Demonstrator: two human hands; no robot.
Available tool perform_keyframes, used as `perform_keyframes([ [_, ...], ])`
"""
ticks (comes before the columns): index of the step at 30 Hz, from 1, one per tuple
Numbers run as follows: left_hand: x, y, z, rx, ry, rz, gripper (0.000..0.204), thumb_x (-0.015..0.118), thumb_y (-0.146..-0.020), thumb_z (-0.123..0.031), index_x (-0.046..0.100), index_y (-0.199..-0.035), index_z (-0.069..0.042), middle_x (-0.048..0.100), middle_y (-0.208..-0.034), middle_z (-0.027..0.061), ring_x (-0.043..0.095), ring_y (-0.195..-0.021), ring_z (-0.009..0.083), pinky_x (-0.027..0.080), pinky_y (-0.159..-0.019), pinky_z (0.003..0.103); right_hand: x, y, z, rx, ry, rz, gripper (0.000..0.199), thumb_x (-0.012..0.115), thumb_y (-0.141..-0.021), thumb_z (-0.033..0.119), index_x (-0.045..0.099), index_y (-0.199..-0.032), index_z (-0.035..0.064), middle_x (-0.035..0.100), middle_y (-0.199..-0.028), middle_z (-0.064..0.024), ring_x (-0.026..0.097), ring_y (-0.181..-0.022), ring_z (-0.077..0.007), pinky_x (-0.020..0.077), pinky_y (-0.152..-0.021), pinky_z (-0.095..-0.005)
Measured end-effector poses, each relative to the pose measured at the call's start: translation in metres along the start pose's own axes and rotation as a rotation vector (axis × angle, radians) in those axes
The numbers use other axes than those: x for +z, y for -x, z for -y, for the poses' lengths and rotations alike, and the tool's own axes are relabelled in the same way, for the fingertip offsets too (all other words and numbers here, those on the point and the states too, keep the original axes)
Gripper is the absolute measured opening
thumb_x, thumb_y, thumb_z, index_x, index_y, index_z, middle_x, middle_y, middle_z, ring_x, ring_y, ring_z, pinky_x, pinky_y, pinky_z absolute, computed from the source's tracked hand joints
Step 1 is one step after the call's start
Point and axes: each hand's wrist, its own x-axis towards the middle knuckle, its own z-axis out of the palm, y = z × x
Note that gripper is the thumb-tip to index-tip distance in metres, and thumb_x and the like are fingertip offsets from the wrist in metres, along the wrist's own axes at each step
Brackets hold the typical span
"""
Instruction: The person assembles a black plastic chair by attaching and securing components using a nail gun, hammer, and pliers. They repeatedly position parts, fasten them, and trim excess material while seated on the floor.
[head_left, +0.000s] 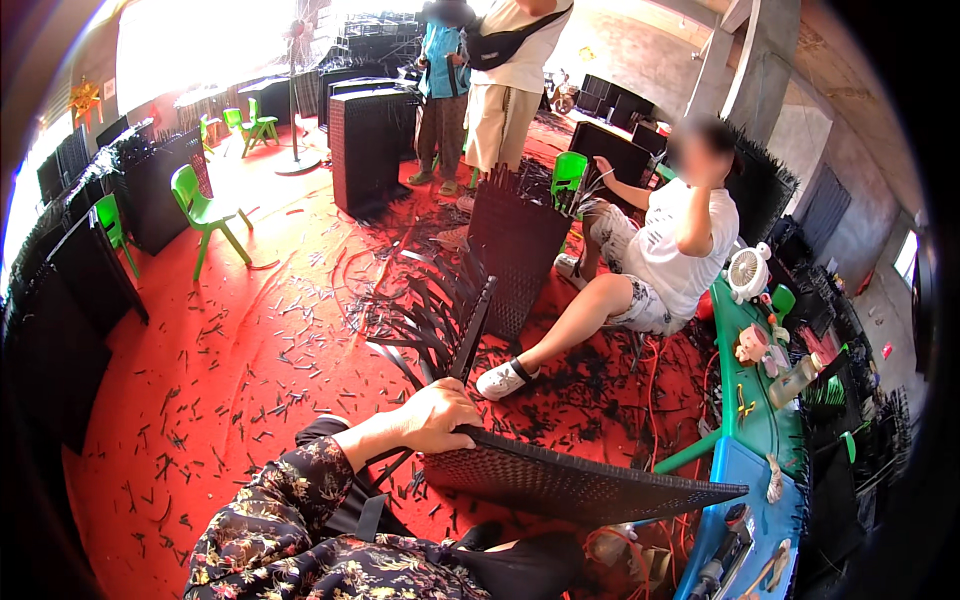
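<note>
Head view: the left hand (440, 416) pinches the corner of a black woven panel (580, 488), whose long axis runs rightward from it; loose strips (425, 325) fan out beyond the hand. The right hand is out of sight.

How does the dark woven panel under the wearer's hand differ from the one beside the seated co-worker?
The near panel slants low across the view, while the far panel stands steeply upright. The left hand grips the near panel's end; the far panel stands by the seated co-worker. The near panel's long upper edge looks neat, whereas the far panel's top bristles with loose strip ends. Both are dark and woven.
</note>
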Motion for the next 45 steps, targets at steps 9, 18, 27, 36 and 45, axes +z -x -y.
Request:
perform_keyframes([
  [9, 0.022, -0.002, 0.021, 0.072, 0.100, -0.120, 0.032, 0.073, -0.072, -0.029, 0.065, -0.093, -0.006, 0.064, -0.081, 0.0086, 0.061, -0.086, 0.0299, 0.042, -0.090, 0.041, -0.094, 0.047, 0.286, 0.033, -0.578, 0.312, 0.046, 0.060, -0.082, 0.019, 0.046, -0.123, 0.0062, 0.048, -0.077, -0.0026, 0.051, -0.062, -0.0088, 0.0409, -0.042, -0.0209],
  [18, 0.033, -0.002, 0.029, 0.031, 0.148, -0.149, 0.041, 0.077, -0.061, -0.023, 0.064, -0.096, -0.006, 0.064, -0.080, 0.0091, 0.060, -0.081, 0.0312, 0.043, -0.080, 0.043, -0.074, 0.191, 0.477, -0.200, -0.830, 0.869, 0.051, 0.057, -0.090, 0.015, 0.038, -0.136, 0.0050, 0.053, -0.085, -0.0039, 0.052, -0.062, -0.0071, 0.0446, -0.046, -0.0192],
  [27, 0.034, -0.003, 0.023, 0.000, 0.258, -0.180, 0.084, 0.077, -0.061, -0.015, 0.037, -0.135, -0.004, 0.063, -0.084, 0.0067, 0.063, -0.087, 0.0272, 0.038, -0.098, 0.042, -0.073, 0.263, 0.535, -0.462, -0.450, 1.117, 0.047, 0.056, -0.088, -0.002, 0.049, -0.133, 0.0061, 0.060, -0.089, -0.0019, 0.053, -0.064, -0.0051, 0.0456, -0.053, -0.0185],
  [36, 0.043, -0.006, 0.021, -0.024, 0.307, -0.284, 0.087, 0.076, -0.060, -0.010, 0.033, -0.135, -0.001, 0.062, -0.082, 0.0058, 0.062, -0.085, 0.0274, 0.038, -0.098, 0.042, -0.060, 0.275, 0.555, -0.921, -0.226, 0.944, 0.048, 0.055, -0.083, -0.011, 0.051, -0.129, 0.0006, 0.062, -0.115, -0.0158, 0.064, -0.092, -0.0227, 0.0513, -0.079, -0.0306],
  [45, 0.044, -0.006, 0.023, -0.038, 0.291, -0.314, 0.085, 0.075, -0.061, -0.011, 0.035, -0.134, 0.001, 0.064, -0.083, 0.0063, 0.062, -0.092, 0.0283, 0.037, -0.098, 0.043, -0.066, 0.277, 0.568, -0.842, -0.261, 0.998, 0.047, 0.053, -0.086, -0.010, 0.050, -0.131, 0.0020, 0.063, -0.112, -0.0099, 0.059, -0.079, -0.0110, 0.0502, -0.066, -0.0241],
])
